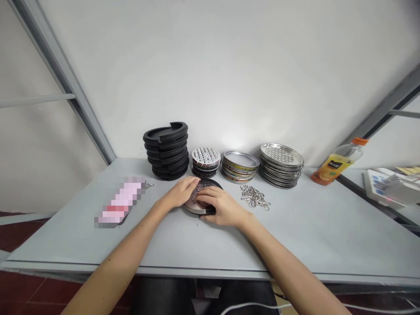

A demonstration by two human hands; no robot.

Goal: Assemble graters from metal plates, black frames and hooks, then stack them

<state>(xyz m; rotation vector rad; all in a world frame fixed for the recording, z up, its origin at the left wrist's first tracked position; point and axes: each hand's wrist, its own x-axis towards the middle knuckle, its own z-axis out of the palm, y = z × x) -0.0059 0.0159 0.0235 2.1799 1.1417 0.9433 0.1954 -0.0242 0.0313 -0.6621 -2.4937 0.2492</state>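
a round disc (193,207), its perforated metal face dark and reflective, its edge partly silvery and partly black, is held low on the smooth grey table (177,245), near the middle. its left side is covered by the left hand (181,192), the fingers slightly bent and laid on the face; whether the edge is gripped cannot be told. its right side is clasped by the right hand (223,206), the fingers curved over the face and the thumb bent in at the near edge.

behind, matte black notched trays (167,153) are stacked, beside a shorter pile of shiny, rough-holed grater plates (206,156), thin silvery rings with coloured edges (240,160) and wider perforated metal plates (282,155). looped wire clips (254,197) are heaped in front.

a yellow label with a black panel is worn by the tilted, orange-capped plastic bottle (337,161); its writing cannot be read. a white device (387,188) is cut off at the right.

the pink-faced flat object (121,203) at the left is masked by pixel blocks, and another clip (149,185) is seen at its far end. the disc's underside is hidden, and its far edge is partly covered by fingers.
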